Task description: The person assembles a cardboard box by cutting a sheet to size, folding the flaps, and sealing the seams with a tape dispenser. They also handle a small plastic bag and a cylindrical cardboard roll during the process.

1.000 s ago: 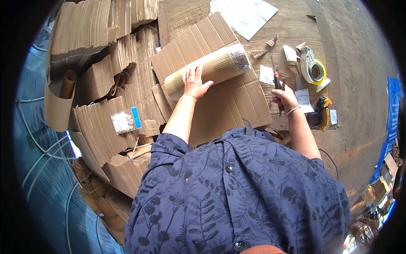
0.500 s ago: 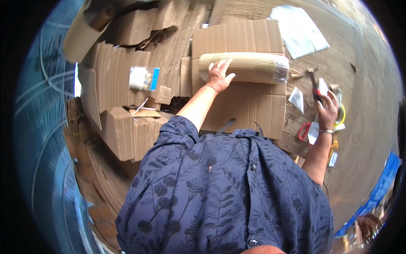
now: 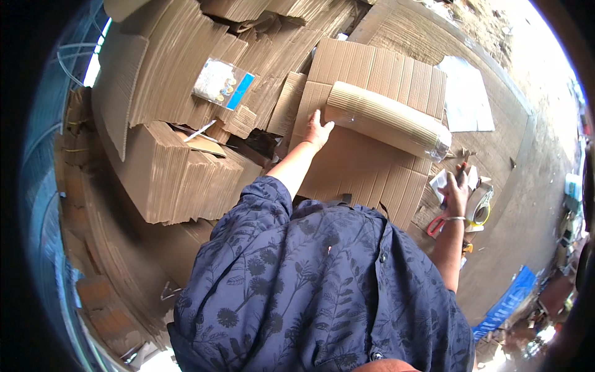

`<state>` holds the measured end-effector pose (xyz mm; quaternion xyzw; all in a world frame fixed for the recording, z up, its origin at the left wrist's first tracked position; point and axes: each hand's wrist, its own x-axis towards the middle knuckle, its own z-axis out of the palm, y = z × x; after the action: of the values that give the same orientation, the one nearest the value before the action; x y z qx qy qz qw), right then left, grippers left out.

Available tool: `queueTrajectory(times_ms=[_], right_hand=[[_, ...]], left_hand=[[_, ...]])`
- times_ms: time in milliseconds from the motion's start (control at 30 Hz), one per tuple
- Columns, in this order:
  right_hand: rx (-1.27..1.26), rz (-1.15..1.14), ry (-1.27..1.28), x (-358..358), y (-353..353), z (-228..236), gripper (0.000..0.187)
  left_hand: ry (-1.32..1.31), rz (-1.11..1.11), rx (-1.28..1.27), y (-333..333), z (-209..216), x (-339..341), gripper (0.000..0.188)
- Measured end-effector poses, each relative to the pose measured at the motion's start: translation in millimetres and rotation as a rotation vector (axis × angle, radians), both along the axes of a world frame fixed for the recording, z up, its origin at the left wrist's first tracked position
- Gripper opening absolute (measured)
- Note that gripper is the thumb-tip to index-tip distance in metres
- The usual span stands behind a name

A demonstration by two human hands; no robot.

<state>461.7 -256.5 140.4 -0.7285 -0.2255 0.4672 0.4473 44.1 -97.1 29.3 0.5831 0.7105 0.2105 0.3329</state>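
A roll of ribbed corrugated cardboard (image 3: 387, 118), with clear plastic film at its right end, lies slanted on a flat cardboard sheet (image 3: 359, 167). My left hand (image 3: 317, 134) is at the roll's left end, thumb and fingers apart, resting on the sheet's left part. On the right, my right hand (image 3: 457, 193) closes round the handle of a hammer (image 3: 462, 166), whose metal head points away from me. Beside that hand are red-handled scissors (image 3: 436, 224), a roll of tape (image 3: 480, 204) and a white paper piece (image 3: 437, 181).
Stacks of flattened cardboard (image 3: 180, 180) fill the left side. A clear bag of small parts with a blue strip (image 3: 224, 84) lies on them. A white sheet (image 3: 468, 93) sits at the far right of the wooden table (image 3: 517, 180). Blue sheeting (image 3: 505, 301) shows at lower right.
The view has turned, so the cardboard and roll now slant down to the right. My left hand has slid off the roll's top to its left end. My right hand has closed on the hammer handle.
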Motion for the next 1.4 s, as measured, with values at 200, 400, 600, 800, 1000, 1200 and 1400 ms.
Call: queueTrajectory(times_ms=[200,400,600,800,1000,1200,1400], right_hand=[[0.226,0.4,-1.22,-33,100,-79,0.07],[-0.073,0.535,-1.14,-52,132,-62,0.064],[-0.278,0.474,-0.972,-62,130,-54,0.073],[-0.231,0.507,-1.054,-58,132,-61,0.069],[-0.311,0.519,-1.034,-73,128,-49,0.069],[-0.363,0.479,-0.916,-75,125,-47,0.074],[-0.353,0.487,-0.964,-71,121,-54,0.081]], left_hand=[[-0.176,-0.133,0.026,-6,12,-1,0.045],[-0.232,-0.128,0.048,-33,13,-16,0.045],[-0.392,-0.023,0.015,-21,-11,-43,0.03],[-0.115,-0.002,0.106,11,-43,-70,0.018],[0.144,-0.073,-0.002,20,-55,-52,0.02],[0.194,-0.031,-0.097,25,-53,-47,0.021],[0.227,-0.034,-0.116,28,-55,-44,0.02]])
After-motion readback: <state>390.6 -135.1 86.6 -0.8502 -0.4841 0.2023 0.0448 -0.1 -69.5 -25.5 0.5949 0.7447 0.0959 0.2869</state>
